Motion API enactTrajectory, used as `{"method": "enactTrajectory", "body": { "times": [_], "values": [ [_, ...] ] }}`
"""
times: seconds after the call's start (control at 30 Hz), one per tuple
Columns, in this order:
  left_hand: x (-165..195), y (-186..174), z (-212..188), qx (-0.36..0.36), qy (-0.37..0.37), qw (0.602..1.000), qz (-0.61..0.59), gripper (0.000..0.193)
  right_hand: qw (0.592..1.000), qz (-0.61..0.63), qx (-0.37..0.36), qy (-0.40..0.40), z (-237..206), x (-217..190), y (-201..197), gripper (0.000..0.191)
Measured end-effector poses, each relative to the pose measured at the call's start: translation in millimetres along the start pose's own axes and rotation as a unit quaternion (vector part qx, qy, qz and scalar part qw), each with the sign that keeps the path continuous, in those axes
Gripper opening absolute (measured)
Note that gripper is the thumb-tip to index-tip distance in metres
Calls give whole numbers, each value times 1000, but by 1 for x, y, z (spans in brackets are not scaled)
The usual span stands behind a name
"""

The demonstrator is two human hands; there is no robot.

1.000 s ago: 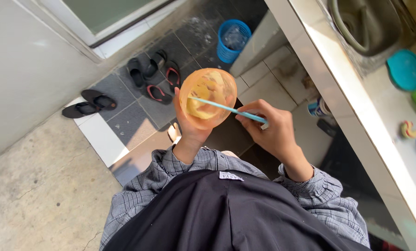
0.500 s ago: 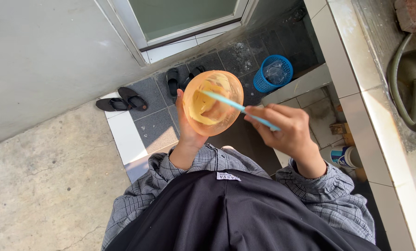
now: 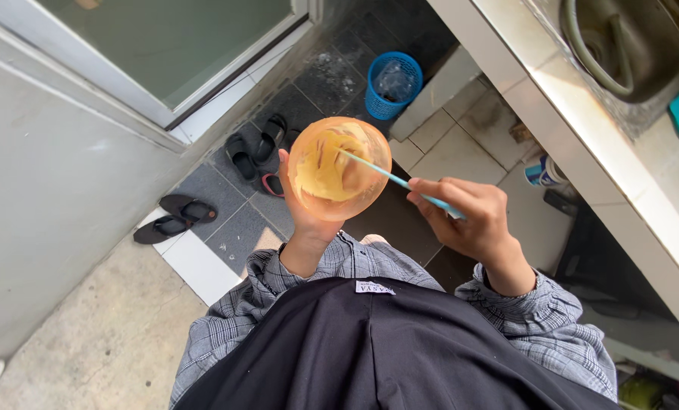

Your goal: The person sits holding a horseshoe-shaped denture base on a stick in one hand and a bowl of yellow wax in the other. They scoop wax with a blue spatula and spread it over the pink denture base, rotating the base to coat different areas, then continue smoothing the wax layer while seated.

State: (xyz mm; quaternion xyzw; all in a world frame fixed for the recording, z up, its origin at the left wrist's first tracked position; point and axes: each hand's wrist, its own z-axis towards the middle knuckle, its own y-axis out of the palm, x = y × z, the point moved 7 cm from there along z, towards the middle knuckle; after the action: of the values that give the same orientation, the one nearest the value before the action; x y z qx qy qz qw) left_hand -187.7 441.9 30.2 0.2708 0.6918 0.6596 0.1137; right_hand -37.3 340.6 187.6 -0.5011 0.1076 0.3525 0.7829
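Orange translucent plastic, that is the bowl (image 3: 339, 168) I cup from underneath in my left hand (image 3: 303, 216), fingers wrapped around its near side, out in front of my chest and above the floor. My right hand (image 3: 468, 220) pinches a thin light-blue stick (image 3: 396, 179), a straw or the handle of a utensil, I cannot tell which; its far end dips into the pale yellow mixture (image 3: 326, 163) that is smeared up the bowl's walls.

I judge I am in the middle of stirring or scraping that mixture. The next stroke calls for a steady bowl, held level so nothing slides over the rim, and for the stick's tip to sweep along the inner wall where the mixture clings.

Below me on the dark tiles lie several sandals (image 3: 257, 152), with another black pair (image 3: 174, 218) further left by the pale wall. A blue mesh basket (image 3: 393, 85) stands near the door, and a counter (image 3: 582, 106) with a metal sink (image 3: 628, 42) runs along my right.
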Motion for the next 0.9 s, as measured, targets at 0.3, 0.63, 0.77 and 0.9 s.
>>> {"method": "enactTrajectory", "body": {
  "times": [0.3, 0.63, 0.77, 0.9],
  "values": [
    [-75, 24, 0, -21, -104, 994, 28, 85, 994, -36, 45, 93, -57, 11, -41, 16],
    [-149, 31, -25, -32, -146, 989, 20, 85, 990, -50, 37, 129, -113, 9, -77, 13],
    [-182, 40, -44, -76, -169, 982, -20, 84, 990, -1, 44, 134, -151, 3, -97, 15],
    [-221, 41, -66, -49, -203, 978, 19, 90, 980, -68, 94, 165, -197, 0, -123, 14]
  ]
}}
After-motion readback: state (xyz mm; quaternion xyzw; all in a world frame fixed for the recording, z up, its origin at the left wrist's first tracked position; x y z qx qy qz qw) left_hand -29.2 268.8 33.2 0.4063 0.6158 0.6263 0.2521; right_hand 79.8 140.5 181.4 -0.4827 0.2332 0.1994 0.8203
